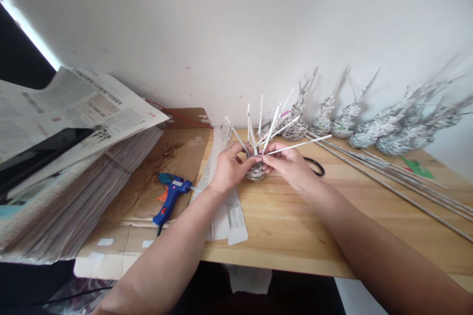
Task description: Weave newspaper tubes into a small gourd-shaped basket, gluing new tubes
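Note:
A small woven basket of rolled newspaper (255,173) stands on the wooden table, with several paper sticks poking up and outward from it. My left hand (233,163) grips the basket's left rim, thumb pressed near the front edge. From the other side my right hand (283,161) pinches a long thin paper stick (299,144) at the rim, its free end pointing right. The thumbs of both hands nearly meet at the front of the basket. My fingers hide part of the rim and the weave behind it.
Several finished-looking woven paper pieces (343,119) line the wall at right, with long paper rods (388,177) before them. A blue glue gun (172,199) lies on cardboard (121,216) beside paper strips (236,219). Stacked newspapers (88,192) carry a black phone (44,157). Black-handled scissors (318,167) lie behind my right hand.

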Demonstrator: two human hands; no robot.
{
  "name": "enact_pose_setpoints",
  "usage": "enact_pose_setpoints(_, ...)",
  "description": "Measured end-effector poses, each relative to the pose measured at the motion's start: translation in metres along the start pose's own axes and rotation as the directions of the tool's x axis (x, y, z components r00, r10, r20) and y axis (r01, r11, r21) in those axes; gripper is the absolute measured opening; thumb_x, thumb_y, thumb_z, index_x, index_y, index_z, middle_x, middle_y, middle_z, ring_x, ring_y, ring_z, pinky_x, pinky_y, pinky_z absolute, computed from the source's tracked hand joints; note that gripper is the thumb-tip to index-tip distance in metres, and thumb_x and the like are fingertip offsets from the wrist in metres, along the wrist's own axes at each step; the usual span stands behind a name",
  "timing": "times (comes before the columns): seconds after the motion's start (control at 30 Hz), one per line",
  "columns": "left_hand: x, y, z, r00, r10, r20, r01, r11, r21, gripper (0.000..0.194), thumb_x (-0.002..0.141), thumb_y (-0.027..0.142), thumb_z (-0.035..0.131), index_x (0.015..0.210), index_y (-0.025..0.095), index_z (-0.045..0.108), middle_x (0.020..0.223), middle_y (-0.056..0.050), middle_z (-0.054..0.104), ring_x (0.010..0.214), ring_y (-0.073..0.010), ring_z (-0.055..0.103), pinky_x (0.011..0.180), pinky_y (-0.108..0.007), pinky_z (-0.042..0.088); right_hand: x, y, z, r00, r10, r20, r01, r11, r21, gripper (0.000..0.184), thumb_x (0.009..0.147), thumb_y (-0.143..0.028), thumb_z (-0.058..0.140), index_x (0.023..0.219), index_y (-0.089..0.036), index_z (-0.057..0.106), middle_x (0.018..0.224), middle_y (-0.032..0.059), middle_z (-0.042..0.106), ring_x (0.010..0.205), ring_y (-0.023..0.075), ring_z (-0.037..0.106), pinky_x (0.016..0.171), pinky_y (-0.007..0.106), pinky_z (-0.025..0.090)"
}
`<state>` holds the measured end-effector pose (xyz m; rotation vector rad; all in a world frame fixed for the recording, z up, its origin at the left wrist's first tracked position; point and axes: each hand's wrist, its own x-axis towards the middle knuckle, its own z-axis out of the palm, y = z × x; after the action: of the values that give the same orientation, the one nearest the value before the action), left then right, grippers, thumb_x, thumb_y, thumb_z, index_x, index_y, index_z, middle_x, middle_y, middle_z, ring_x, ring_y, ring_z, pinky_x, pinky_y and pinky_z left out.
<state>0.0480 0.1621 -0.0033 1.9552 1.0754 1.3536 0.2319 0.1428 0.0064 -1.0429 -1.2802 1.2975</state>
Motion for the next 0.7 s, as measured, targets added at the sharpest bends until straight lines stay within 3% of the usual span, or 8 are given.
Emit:
enact_pose_setpoints(0.4,0.0033,-0.0003,-0.0027,0.998,-0.068,0.009,0.069,0.996,-0.061,0.016,0.084,0.035,0.075,0.087,0.019,0.078,0.097,-0.008,0.079,0.095,-0.0222,0.072,0.072,-0.028,0.054,0.0004,0.0015,0.0014,1.0,-0.023,0.005,0.023,0.999,-0.044,0.031,0.071,-0.041,0.086,0.08,-0.021,0.064,0.069,-0.0022,0.067,0.062,0.0146,0.069,0.058,0.027,0.058)
enact_pose_setpoints(0.57,0.0031,-0.0015,-0.0035,0.992,-0.102,0.08,0.111,0.987,-0.116,0.025,0.081,0.041,0.078,0.084,0.017,0.075,0.101,-0.01,0.077,0.089,-0.0213,0.071,0.065,-0.026,0.054,-0.0007,0.0002,0.001,0.997,-0.051,0.049,0.055,0.995,-0.088,0.021,0.075,-0.035,0.081,0.083,-0.023,0.065,0.075,-0.0012,0.069,0.064,0.0157,0.07,0.061,0.03,0.059)
enact_pose_setpoints(0.7,0.0026,0.0014,-0.0037,0.988,-0.133,0.084,0.144,0.98,-0.136,0.02,0.082,0.036,0.076,0.081,0.017,0.07,0.093,-0.006,0.074,0.078,-0.0169,0.068,0.06,-0.023,0.051,-0.0022,-0.0017,-0.0012,0.991,-0.11,0.072,0.118,0.986,-0.119,0.022,0.077,-0.03,0.08,0.095,-0.025,0.068,0.082,-0.0003,0.073,0.068,0.0171,0.07,0.064,0.033,0.06)
